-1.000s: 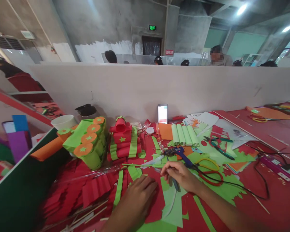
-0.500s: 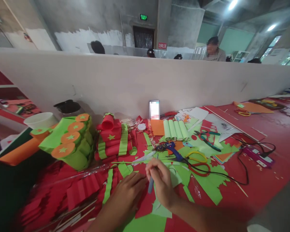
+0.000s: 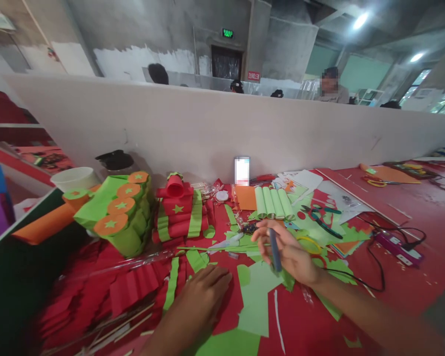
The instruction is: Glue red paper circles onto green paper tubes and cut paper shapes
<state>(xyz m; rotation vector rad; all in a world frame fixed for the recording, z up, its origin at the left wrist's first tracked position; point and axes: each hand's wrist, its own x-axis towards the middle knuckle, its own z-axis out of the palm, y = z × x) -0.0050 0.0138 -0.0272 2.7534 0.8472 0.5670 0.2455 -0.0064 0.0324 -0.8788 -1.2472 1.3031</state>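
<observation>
My left hand (image 3: pixel 203 297) lies flat, fingers together, on a red paper sheet (image 3: pixel 233 301) near the table's front. My right hand (image 3: pixel 287 249) is raised a little above the paper scraps, fingers curled round a blue pen-like tool (image 3: pixel 275 249) that points down. Under and left of it lie light green paper pieces (image 3: pixel 257 291). Just beyond the right hand are yellow-handled scissors (image 3: pixel 311 243) and a black cable (image 3: pixel 356 279).
A green and orange paper model (image 3: pixel 116 215) and a red one with green bands (image 3: pixel 180 212) stand at the left. Green paper rolls (image 3: pixel 273 202), a phone (image 3: pixel 242 170), pliers (image 3: pixel 321 217) and a power strip (image 3: pixel 398 244) lie further back and right. A pale partition wall (image 3: pixel 207 128) stands behind; people sit beyond it.
My right hand has lifted and moved right with the blue tool, away from the left hand. The left hand has stayed on the red sheet. The view has shifted slightly.
</observation>
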